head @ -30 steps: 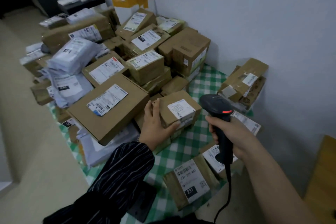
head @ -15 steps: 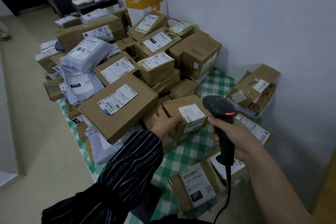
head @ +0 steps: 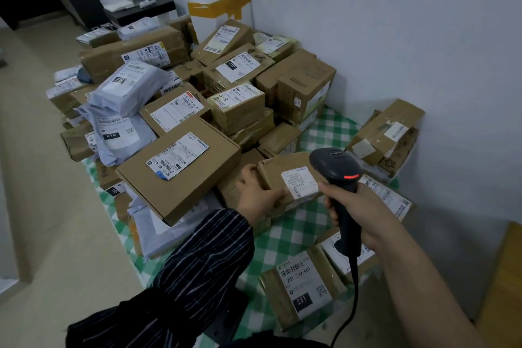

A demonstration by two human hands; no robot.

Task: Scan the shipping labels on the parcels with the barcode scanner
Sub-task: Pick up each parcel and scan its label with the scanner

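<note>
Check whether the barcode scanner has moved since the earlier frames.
Yes. Against the parcel marked 231, the barcode scanner in the right hand has shifted slightly left, toward the small box the left hand holds.

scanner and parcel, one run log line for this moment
left hand grips small box | right hand holds barcode scanner beside its label | red light on

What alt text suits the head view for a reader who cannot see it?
A person's right hand holds a black barcode scanner close to the label on a small brown parcel gripped by the left hand. More labelled parcels are heaped on a green checked cloth by a wall.
</note>
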